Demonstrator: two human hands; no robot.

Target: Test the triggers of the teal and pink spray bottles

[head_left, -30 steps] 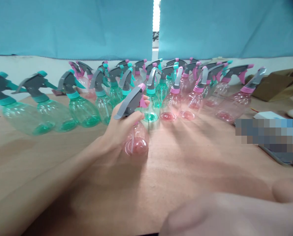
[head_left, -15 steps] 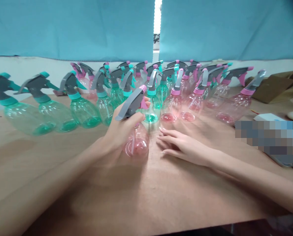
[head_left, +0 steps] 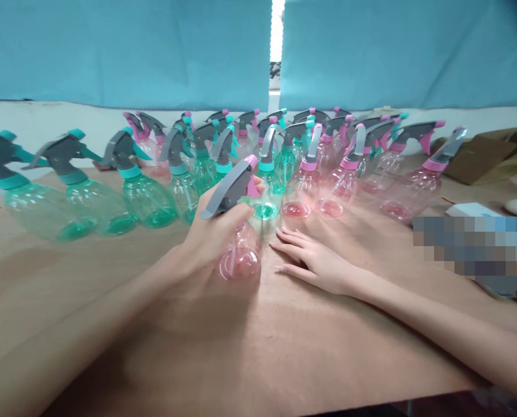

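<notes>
My left hand (head_left: 212,226) is wrapped round the neck of a pink spray bottle (head_left: 239,255) with a grey and pink trigger head. The bottle's clear pink body shows below my fingers, near the table surface; part of its neck is hidden by the hand. To its right, my right hand (head_left: 314,260) lies palm down with fingers spread, holding nothing. Just beyond the hands stand a green spray bottle (head_left: 266,207) and a pink spray bottle (head_left: 300,194).
Several green spray bottles (head_left: 149,200) line the left, with pink ones (head_left: 408,188) on the right and more behind. A brown cardboard box (head_left: 484,153) sits at the far right, near a blurred-out object (head_left: 479,246). The wooden table (head_left: 284,347) ends at the lower right.
My right hand has lowered and flattened, its fingers spreading on the table. My left hand still holds the pink spray bottle in nearly the same place.
</notes>
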